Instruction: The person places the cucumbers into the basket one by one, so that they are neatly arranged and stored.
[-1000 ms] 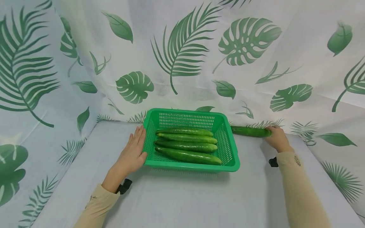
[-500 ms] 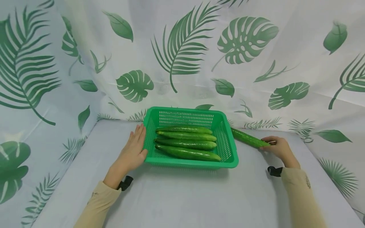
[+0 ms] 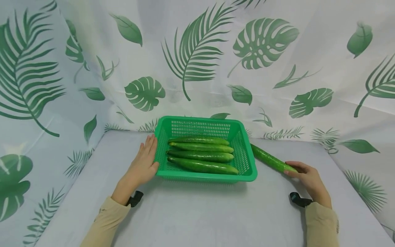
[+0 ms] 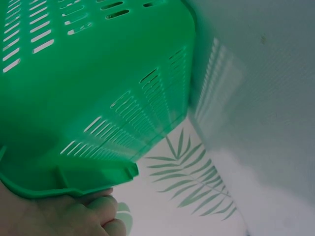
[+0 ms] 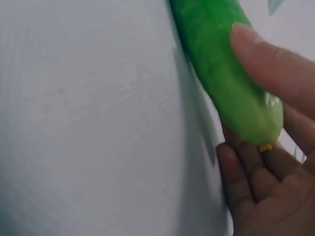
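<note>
A green plastic basket (image 3: pixel 206 177) stands near the back of the table, with several cucumbers (image 3: pixel 202 165) lying side by side in it. My left hand (image 3: pixel 140 168) rests straight-fingered against the basket's left side; in the left wrist view its knuckles (image 4: pixel 74 214) show below the rim. Right of the basket, my right hand (image 3: pixel 308 178) pinches the near end of another cucumber (image 3: pixel 270 158) between thumb and fingers. That cucumber slants away to the left, its far end hidden behind the basket's right rim. In the right wrist view, the thumb (image 5: pixel 266 59) lies over the pale tip.
A pale cloth (image 3: pixel 197 212) covers the table. Behind it and at the sides hang white sheets (image 3: pixel 197 89) printed with green leaves. A small black camera (image 3: pixel 297 199) sits at the right wrist, another black camera (image 3: pixel 135 199) at the left wrist.
My right hand has drawn the cucumber's near end toward me and slightly right, turning it from nearly level to slanted. The left hand has stayed against the basket.
</note>
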The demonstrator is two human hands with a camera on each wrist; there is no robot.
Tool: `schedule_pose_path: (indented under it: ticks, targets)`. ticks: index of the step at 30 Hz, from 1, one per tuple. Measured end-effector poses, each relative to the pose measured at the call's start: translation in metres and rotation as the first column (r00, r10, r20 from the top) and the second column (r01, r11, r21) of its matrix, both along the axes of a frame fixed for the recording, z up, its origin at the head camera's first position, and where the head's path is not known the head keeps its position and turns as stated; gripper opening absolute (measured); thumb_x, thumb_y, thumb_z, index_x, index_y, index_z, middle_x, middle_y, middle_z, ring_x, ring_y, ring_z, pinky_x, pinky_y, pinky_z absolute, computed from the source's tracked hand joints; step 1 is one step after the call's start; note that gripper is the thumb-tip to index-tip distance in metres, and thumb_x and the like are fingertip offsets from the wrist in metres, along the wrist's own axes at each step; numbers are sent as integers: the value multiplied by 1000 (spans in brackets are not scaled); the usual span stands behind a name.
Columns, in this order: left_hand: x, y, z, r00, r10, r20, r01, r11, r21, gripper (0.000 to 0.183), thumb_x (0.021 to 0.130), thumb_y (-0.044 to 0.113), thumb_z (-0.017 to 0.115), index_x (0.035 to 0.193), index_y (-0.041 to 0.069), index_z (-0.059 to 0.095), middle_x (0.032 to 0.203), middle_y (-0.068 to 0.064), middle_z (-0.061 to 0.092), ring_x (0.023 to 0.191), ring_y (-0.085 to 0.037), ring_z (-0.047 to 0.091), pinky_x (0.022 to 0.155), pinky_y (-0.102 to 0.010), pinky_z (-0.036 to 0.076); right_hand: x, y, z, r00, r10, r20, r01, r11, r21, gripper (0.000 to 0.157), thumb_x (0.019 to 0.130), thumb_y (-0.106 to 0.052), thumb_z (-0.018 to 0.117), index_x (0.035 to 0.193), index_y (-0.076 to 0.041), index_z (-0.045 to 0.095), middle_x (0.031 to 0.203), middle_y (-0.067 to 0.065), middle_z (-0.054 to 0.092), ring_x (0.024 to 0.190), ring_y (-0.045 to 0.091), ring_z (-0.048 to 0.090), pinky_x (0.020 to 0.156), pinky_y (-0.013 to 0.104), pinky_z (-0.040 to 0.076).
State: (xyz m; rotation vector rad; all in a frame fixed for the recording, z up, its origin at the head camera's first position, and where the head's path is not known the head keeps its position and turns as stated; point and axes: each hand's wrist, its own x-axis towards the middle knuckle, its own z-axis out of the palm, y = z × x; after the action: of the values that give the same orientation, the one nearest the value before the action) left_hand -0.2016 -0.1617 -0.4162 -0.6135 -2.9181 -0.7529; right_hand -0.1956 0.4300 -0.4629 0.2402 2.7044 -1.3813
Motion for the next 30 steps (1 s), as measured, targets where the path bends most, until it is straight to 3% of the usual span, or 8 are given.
schedule_pose_path:
  ticks: [4,12,17,21,26,30]
  targets:
    - [0,0,0,1000,5,-4,-5,1000,-4,77,93,8,45,156,-7,3,164,-18,-7,151,-30,-10,120,-53,1,1,1,-2,1000,9,3,-9,1000,-27,68,90,-43,71,144,-8,52,132,-4,50,113,12,43,81,15,41]
    - [2,0,2,1000,2,-18,-2,1000,-4,77,92,7,45,156,-8,4,164,-18,-6,151,-32,-9,120,-54,2,1,-1,-6,1000,15,-11,-16,996,-88,63,90,-36,73,145,-13,52,123,-20,47,107,0,43,80,10,40]
    - [3,0,2,1000,2,-30,-1,1000,4,76,92,5,45,155,-9,6,164,-20,-4,151,-36,-5,120,-54,3,0,-1,-7,1000,2,0,-3,997,-78,65,90,-39,72,147,-14,51,133,-7,47,110,6,42,80,11,40]
    - [3,0,2,999,1,-34,0,1000,7,76,91,4,46,155,-9,7,164,-20,-3,151,-36,-4,120,-55,3,2,0,-7,998,-52,-26,50,996,-80,64,91,-40,71,145,-11,53,136,0,46,109,6,42,79,11,42]
    - [3,0,2,1000,1,-31,-1,1000,-3,76,92,6,46,155,-9,7,164,-20,-3,151,-36,-5,120,-55,3,4,0,-3,988,-137,-66,123,975,-184,59,90,-34,73,142,-10,57,122,-11,51,102,2,48,77,10,48]
    - [2,-1,3,1000,0,-21,0,1000,-3,76,93,7,46,156,-8,5,164,-19,-4,151,-32,-8,120,-54,3,4,1,5,971,-222,-86,190,942,-278,57,86,-28,78,138,-10,61,107,-17,57,94,0,56,74,11,51]
